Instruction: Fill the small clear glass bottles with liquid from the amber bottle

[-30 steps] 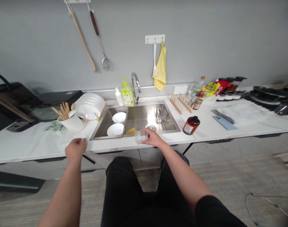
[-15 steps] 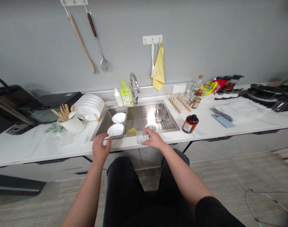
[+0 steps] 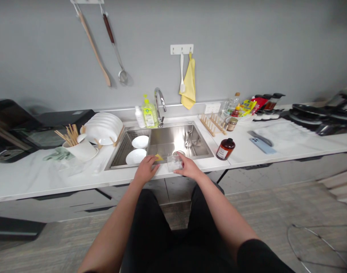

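Observation:
In my right hand (image 3: 189, 167) is a clear, see-through cup (image 3: 174, 163), held by its side over the sink's front edge. My left hand (image 3: 145, 169) hovers at the front rim of the steel sink (image 3: 169, 137), palm down, thumb apart from the fingers, with nothing held that I can see. Just beyond its fingertips shows a yellow sponge or cloth (image 3: 159, 157), partly hidden; I cannot tell whether they touch. Two white bowls, a near one (image 3: 135, 156) and a far one (image 3: 140, 141), sit in the sink's left section by the draining basket (image 3: 123, 146).
Behind the sink stand a faucet (image 3: 161, 108) and a green soap bottle (image 3: 149, 113). A brown bottle (image 3: 225, 148), wooden rack (image 3: 213, 125) and phone (image 3: 262, 145) lie to the right. Left are stacked plates (image 3: 102, 129) and a chopstick holder (image 3: 81, 148).
My left hand has moved right, from beside the near bowl to near the yellow piece. My right hand still holds the clear cup. The view has shifted slightly.

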The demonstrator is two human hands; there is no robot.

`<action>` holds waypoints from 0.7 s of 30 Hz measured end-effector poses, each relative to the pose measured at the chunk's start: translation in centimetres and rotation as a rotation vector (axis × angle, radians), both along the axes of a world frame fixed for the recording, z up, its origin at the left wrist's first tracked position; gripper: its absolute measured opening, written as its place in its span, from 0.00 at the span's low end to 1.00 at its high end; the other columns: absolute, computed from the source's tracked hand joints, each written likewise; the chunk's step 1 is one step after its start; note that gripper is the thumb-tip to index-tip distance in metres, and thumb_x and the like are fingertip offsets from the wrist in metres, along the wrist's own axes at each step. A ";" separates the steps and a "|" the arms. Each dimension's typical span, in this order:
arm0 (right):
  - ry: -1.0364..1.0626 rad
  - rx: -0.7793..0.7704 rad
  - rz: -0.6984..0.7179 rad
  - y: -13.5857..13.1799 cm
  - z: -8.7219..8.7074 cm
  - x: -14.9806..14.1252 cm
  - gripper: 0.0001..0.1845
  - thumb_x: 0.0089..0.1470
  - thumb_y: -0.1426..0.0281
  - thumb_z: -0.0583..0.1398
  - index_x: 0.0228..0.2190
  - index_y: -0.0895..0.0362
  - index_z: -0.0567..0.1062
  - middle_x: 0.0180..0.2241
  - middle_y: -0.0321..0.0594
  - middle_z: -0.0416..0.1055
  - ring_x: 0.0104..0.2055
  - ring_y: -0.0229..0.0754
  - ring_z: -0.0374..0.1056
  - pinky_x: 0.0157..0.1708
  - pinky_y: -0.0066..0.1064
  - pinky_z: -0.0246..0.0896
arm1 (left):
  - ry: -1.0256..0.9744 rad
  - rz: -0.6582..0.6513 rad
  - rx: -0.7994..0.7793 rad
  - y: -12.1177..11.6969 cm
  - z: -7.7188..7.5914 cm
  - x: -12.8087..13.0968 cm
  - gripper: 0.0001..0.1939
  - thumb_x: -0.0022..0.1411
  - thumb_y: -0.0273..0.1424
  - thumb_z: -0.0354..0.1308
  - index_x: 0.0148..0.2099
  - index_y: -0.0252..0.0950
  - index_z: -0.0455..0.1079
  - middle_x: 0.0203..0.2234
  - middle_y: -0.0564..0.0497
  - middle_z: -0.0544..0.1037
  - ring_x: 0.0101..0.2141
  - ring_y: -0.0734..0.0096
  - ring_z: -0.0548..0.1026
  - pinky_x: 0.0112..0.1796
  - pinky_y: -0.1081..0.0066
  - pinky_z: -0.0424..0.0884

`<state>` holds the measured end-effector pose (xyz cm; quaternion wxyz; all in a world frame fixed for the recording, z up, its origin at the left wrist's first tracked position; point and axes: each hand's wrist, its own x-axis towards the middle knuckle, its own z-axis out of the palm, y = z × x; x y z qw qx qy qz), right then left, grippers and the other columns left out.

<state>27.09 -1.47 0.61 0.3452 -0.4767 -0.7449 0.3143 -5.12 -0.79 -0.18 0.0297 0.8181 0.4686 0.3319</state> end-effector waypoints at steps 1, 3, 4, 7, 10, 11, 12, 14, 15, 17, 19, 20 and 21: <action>0.019 -0.001 0.008 0.0 0.0 0.1 0.70 0.46 0.59 0.83 0.82 0.53 0.60 0.68 0.56 0.77 0.39 0.47 0.75 0.48 0.43 0.75 | 0.002 -0.006 -0.006 0.0 0.0 -0.1 0.19 0.78 0.42 0.62 0.64 0.40 0.79 0.60 0.38 0.83 0.63 0.46 0.79 0.68 0.44 0.76; 0.077 -0.001 0.020 -0.2 -0.1 0.5 0.72 0.45 0.57 0.83 0.82 0.53 0.59 0.68 0.57 0.76 0.38 0.46 0.73 0.46 0.42 0.75 | 0.001 -0.006 -0.016 0.0 0.0 -0.3 0.19 0.79 0.42 0.62 0.64 0.39 0.79 0.60 0.38 0.83 0.63 0.46 0.79 0.68 0.43 0.75; 0.118 0.002 0.021 -0.5 -0.1 0.9 0.70 0.45 0.56 0.82 0.81 0.53 0.60 0.66 0.56 0.78 0.37 0.45 0.73 0.43 0.42 0.75 | -0.001 -0.003 -0.019 0.0 0.0 -0.3 0.19 0.79 0.42 0.61 0.64 0.39 0.79 0.61 0.38 0.83 0.64 0.45 0.78 0.69 0.43 0.75; 0.256 0.090 -0.088 -2.3 -0.8 2.5 0.47 0.53 0.52 0.78 0.69 0.53 0.76 0.47 0.45 0.83 0.33 0.44 0.70 0.37 0.38 0.72 | -0.013 0.014 -0.029 -0.1 0.1 -0.3 0.19 0.80 0.42 0.60 0.64 0.39 0.79 0.60 0.37 0.83 0.64 0.46 0.79 0.69 0.42 0.75; 0.315 0.279 -0.453 -4.6 -1.8 5.5 0.22 0.61 0.48 0.72 0.31 0.51 0.78 0.26 0.33 0.69 0.28 0.43 0.63 0.33 0.36 0.64 | -0.034 0.032 -0.031 -0.1 0.1 -0.3 0.21 0.80 0.43 0.59 0.65 0.38 0.79 0.63 0.36 0.81 0.65 0.45 0.78 0.70 0.41 0.74; 0.326 0.316 -0.582 -5.2 -2.0 6.9 0.27 0.63 0.47 0.71 0.25 0.50 0.71 0.23 0.31 0.62 0.27 0.42 0.60 0.32 0.36 0.61 | -0.045 0.042 -0.031 -0.1 0.1 -0.3 0.21 0.80 0.43 0.58 0.65 0.38 0.79 0.66 0.36 0.79 0.67 0.44 0.77 0.71 0.40 0.73; 0.338 0.343 -0.700 -5.5 -2.2 8.3 0.30 0.64 0.46 0.70 0.23 0.49 0.66 0.22 0.29 0.58 0.27 0.41 0.57 0.32 0.36 0.60 | -0.057 0.053 -0.034 -0.1 0.0 -0.4 0.22 0.80 0.43 0.59 0.66 0.38 0.79 0.69 0.36 0.77 0.69 0.44 0.76 0.72 0.39 0.72; 0.342 0.395 -0.917 -5.5 -2.2 11.5 0.28 0.63 0.45 0.70 0.27 0.49 0.65 0.25 0.29 0.59 0.28 0.42 0.58 0.34 0.37 0.62 | -0.080 0.075 -0.043 -0.1 -0.1 -0.4 0.22 0.79 0.43 0.59 0.66 0.39 0.79 0.72 0.36 0.74 0.71 0.43 0.73 0.74 0.39 0.70; 0.328 0.427 -1.011 -5.2 -2.0 13.1 0.26 0.60 0.45 0.71 0.32 0.50 0.69 0.28 0.31 0.64 0.31 0.43 0.61 0.38 0.38 0.66 | -0.088 0.082 -0.049 -0.1 -0.2 -0.4 0.22 0.79 0.43 0.60 0.66 0.40 0.79 0.73 0.36 0.73 0.72 0.43 0.73 0.74 0.39 0.69; 0.296 0.472 -1.121 -3.8 -1.5 16.0 0.34 0.53 0.44 0.73 0.49 0.54 0.74 0.45 0.43 0.74 0.43 0.51 0.72 0.48 0.45 0.72 | -0.094 0.082 -0.056 -0.1 -0.3 -0.4 0.22 0.79 0.43 0.59 0.66 0.39 0.79 0.73 0.36 0.73 0.72 0.43 0.73 0.75 0.39 0.68; 0.265 0.434 -1.085 -2.0 -1.0 18.2 0.57 0.44 0.43 0.75 0.67 0.58 0.67 0.64 0.60 0.70 0.60 0.62 0.73 0.59 0.54 0.72 | -0.096 0.074 -0.058 -0.1 -0.4 -0.4 0.22 0.79 0.44 0.59 0.66 0.39 0.78 0.72 0.36 0.73 0.72 0.44 0.73 0.75 0.40 0.68; 0.258 0.393 -1.045 -1.0 -0.7 18.9 0.67 0.41 0.43 0.76 0.72 0.60 0.61 0.71 0.66 0.64 0.67 0.67 0.69 0.65 0.57 0.70 | -0.098 0.071 -0.059 -0.1 -0.4 -0.5 0.22 0.79 0.44 0.59 0.65 0.38 0.78 0.72 0.36 0.74 0.72 0.44 0.73 0.75 0.41 0.68; 0.260 0.342 -1.002 -0.2 -0.6 19.4 0.74 0.38 0.43 0.76 0.75 0.61 0.57 0.74 0.69 0.60 0.72 0.70 0.65 0.69 0.59 0.67 | -0.100 0.069 -0.060 0.0 -0.4 -0.5 0.22 0.79 0.45 0.59 0.65 0.38 0.79 0.72 0.36 0.74 0.72 0.44 0.73 0.75 0.41 0.68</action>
